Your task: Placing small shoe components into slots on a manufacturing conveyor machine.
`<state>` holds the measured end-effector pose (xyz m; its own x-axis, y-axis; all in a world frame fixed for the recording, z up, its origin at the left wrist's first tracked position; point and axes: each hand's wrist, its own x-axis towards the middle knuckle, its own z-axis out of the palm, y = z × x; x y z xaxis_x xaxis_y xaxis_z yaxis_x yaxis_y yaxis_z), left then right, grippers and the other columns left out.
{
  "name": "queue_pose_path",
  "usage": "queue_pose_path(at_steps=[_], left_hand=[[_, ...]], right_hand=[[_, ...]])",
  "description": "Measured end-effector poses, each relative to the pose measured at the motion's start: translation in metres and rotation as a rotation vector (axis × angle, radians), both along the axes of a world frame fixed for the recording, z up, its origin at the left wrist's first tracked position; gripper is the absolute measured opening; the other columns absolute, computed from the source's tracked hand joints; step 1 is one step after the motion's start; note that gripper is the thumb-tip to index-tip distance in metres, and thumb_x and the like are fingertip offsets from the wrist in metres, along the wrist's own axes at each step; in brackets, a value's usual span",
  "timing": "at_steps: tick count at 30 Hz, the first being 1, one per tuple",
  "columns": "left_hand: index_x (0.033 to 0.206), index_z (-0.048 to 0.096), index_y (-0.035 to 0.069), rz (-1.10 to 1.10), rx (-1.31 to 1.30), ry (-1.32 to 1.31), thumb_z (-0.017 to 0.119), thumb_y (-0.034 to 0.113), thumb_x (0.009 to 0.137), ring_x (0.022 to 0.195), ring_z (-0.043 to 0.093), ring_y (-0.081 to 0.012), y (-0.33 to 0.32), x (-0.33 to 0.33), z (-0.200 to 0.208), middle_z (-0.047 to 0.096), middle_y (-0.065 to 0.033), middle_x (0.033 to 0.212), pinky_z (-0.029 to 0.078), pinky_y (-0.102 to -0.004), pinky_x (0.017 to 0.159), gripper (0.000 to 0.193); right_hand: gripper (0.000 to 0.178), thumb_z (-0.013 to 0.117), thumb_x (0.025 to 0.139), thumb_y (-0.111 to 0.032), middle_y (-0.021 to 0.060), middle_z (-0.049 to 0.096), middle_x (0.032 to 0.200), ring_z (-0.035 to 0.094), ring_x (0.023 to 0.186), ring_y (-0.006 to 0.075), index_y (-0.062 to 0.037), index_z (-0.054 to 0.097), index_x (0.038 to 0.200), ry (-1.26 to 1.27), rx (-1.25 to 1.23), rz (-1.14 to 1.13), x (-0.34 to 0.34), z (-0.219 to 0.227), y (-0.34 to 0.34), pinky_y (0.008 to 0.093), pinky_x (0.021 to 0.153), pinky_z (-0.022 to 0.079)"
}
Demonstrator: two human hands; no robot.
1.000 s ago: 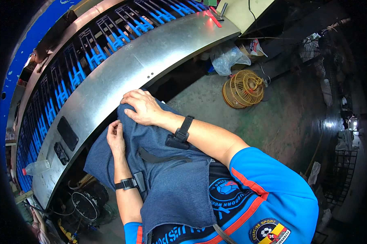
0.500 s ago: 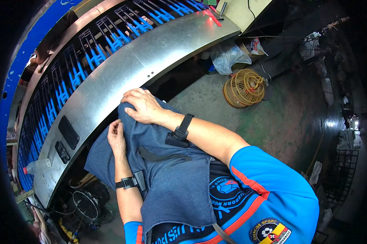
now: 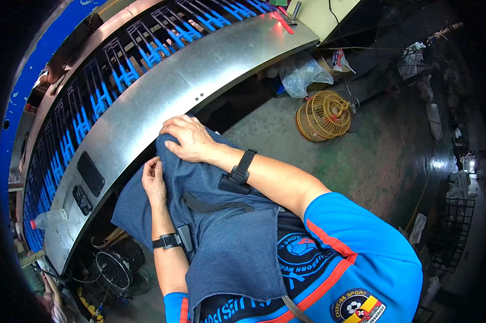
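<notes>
My right hand (image 3: 190, 141) lies on the dark blue apron (image 3: 232, 242) over my lap, palm down, thumb apart and fingers bent loosely over the cloth by the metal ledge (image 3: 170, 97). It grips nothing that I can see. Just left of it and nearer to me, my left hand (image 3: 154, 182) rests against the apron. Its fingers are curled in, with no object visible between them. Each wrist carries a black strap with a small dark block. A dark loose strap (image 3: 216, 206) lies across the apron.
Behind the ledge stands a row of blue-ended metal forks (image 3: 127, 75). On the ledge are a black phone (image 3: 90, 173), folded glasses (image 3: 82, 201), a clear bottle (image 3: 50, 219) and a hammer (image 3: 293, 13). A round yellow cage (image 3: 323, 116) and plastic bag (image 3: 298, 78) sit on the floor.
</notes>
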<state>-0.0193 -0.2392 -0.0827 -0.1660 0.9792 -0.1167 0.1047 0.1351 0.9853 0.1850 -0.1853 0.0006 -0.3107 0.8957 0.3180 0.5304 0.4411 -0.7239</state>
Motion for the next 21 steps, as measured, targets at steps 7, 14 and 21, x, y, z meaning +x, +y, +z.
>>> queue_pose_path(at_steps=[7,14,21], left_hand=[[0.109,0.064,0.001,0.019,0.000,-0.008,0.062,0.013,0.095,0.082,0.052,-0.0053,0.0011,0.0060,0.0070,0.060,0.0023,0.093,0.043,-0.0191,0.076,0.018],[0.108,0.064,0.001,0.023,0.001,0.009,0.061,0.013,0.096,0.082,0.052,-0.0055,0.0006,0.0055,0.0057,0.060,0.0022,0.094,0.043,-0.0191,0.076,0.018],[0.108,0.064,0.001,0.026,0.011,-0.011,0.062,0.013,0.096,0.082,0.052,-0.0053,0.0007,0.0058,0.0026,0.060,0.0025,0.094,0.043,-0.0190,0.076,0.018]], right_hand=[[0.032,0.065,0.083,-0.021,0.0088,0.060,0.123,0.050,0.123,0.0270,-0.0066,0.065,0.112,0.018,0.026,-0.009,0.0023,-0.0034,0.0020,0.0440,0.103,0.037],[0.032,0.064,0.083,-0.021,0.0087,0.060,0.122,0.050,0.123,0.0269,-0.0069,0.065,0.112,0.012,0.029,-0.006,0.0030,-0.0035,0.0019,0.0442,0.103,0.037],[0.032,0.064,0.083,-0.021,0.0091,0.060,0.122,0.050,0.122,0.0267,-0.0069,0.065,0.112,0.018,0.036,-0.002,0.0041,-0.0034,0.0022,0.0435,0.103,0.037]])
